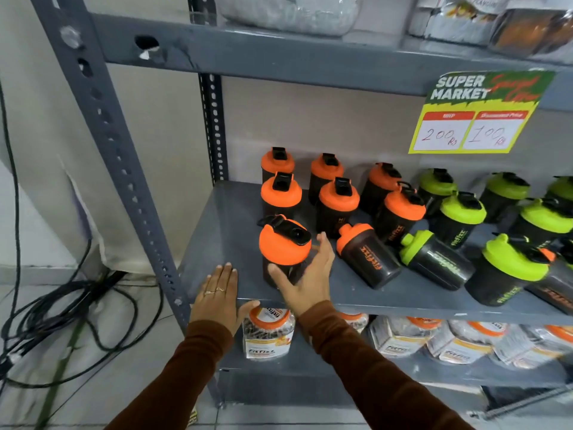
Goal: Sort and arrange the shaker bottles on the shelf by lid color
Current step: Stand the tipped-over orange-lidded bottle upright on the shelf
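Shelf (217, 240): grey metal, spanning mid-frame.
Orange-lidded bottles (339, 200): upright, centre; one lies tipped just right of them.
Green-lidded bottles (462, 212): right side.
Right hand (307, 277): arm reaching up from bottom centre, fingers straight and spread, thumb against the front orange bottle (285, 246), which stands at the shelf's front left.
Left hand (218, 293): flat, fingers pressed together, on the shelf's front edge.

Head camera, close, looking forward-down onto grey shelf (217, 218), slightly tilted.
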The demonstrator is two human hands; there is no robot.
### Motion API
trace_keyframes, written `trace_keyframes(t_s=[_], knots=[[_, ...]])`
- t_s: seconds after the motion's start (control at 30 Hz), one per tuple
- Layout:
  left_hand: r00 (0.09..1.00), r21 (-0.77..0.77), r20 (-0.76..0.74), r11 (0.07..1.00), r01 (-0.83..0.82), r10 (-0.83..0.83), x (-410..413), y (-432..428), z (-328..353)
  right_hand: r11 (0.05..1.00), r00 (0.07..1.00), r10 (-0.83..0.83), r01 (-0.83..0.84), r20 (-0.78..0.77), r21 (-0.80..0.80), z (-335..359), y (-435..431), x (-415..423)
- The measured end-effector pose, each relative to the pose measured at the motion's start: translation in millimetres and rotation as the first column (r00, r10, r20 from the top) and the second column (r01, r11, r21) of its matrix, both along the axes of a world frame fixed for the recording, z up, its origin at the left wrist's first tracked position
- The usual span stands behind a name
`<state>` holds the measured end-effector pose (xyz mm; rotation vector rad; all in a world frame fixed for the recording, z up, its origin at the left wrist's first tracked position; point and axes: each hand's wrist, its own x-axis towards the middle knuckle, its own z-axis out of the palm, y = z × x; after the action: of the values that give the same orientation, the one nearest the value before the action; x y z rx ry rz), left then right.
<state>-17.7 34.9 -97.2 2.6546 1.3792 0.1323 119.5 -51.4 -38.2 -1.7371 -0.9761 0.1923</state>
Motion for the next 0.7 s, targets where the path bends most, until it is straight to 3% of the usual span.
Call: trace_keyframes(t_s=[0.13,0.27,0.33,0.4,0.47,0.53,0.6,0.7], knots=[[1.000,-0.008,-0.005,1.000,-0.018,0.018,0.4,-1.4,-1.7,0.993,0.963,-0.113,0.106,0.245,0.044,0.2,-19.6,39.8],[0.999,-0.004,-0.018,1.000,-0.030,0.030,0.7,-1.3,-1.7,0.898,0.735,-0.194,0.399,0.650,-0.183,12.8,-7.4,83.0],[0.999,0.008,-0.026,1.000,-0.023,0.023,1.2,-2.1,-0.3,0.773,0.690,-0.270,0.571,0.671,-0.276,15.5,-6.0,95.6],[0.999,0.022,-0.027,1.000,-0.018,0.019,0.7,-2.3,0.5,0.695,0.713,-0.227,0.596,0.664,-0.402,11.1,-10.3,103.0],[0.999,0.032,-0.027,0.999,-0.018,0.019,0.2,-2.1,0.0,0.642,0.653,-0.193,0.648,0.732,-0.410,4.4,-13.8,104.8],[1.000,0.029,-0.021,0.999,-0.020,0.021,-0.7,-1.5,-1.2,0.658,0.689,-0.207,0.623,0.694,-0.422,5.7,-20.4,96.2],[1.000,0.035,-0.002,0.999,-0.023,0.023,-1.0,-1.4,-1.9,0.807,0.788,-0.268,0.498,0.555,-0.318,3.4,-22.7,90.3],[0.999,0.061,0.024,0.998,-0.029,0.027,-0.9,-1.7,-3.6,0.945,0.943,-0.308,0.318,0.124,-0.075,5.3,-27.7,83.2]])
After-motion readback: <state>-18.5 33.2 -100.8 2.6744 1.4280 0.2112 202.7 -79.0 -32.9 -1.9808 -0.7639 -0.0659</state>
